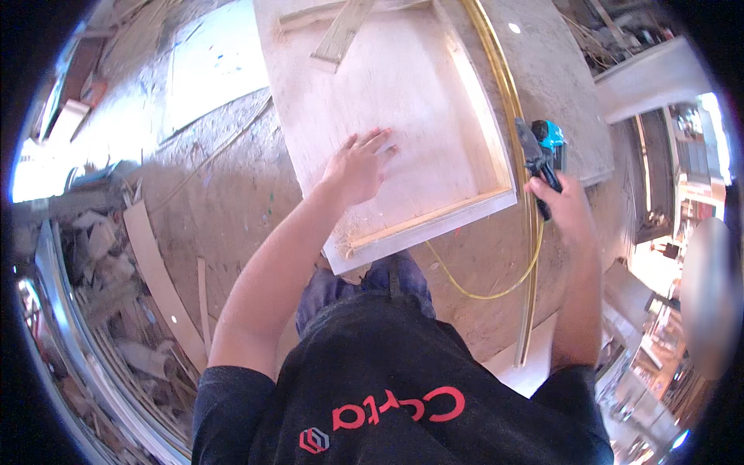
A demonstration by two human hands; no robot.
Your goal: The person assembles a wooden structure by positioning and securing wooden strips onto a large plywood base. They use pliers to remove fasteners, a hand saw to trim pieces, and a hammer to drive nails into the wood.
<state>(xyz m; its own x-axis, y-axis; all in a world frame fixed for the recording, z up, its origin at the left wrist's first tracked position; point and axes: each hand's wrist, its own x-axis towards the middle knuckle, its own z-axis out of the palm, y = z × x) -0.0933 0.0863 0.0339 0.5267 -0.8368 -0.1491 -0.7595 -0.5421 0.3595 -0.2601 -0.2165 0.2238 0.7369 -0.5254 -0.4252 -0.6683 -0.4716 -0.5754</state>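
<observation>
A shallow wooden box (422,101), pale inside with a raised wooden rim, lies in front of me with its near edge by my legs. My left hand (360,167) is over its flat inner face, fingers stretched out and holding nothing; whether the palm touches the wood I cannot tell. On the right, my right hand (566,205) is closed round the black handle of a teal and black nail gun (546,147). The tool is just outside the box's right side. A loose wooden slat (341,39) lies slanted at the box's far end.
Along the box's right side runs a long yellowish strip (496,58). A thin yellow hose (480,294) loops between the box and that strip. A light sheet (217,66) lies at the far left. Scrap wood and long boards (159,287) pile up at left; clutter fills the right side.
</observation>
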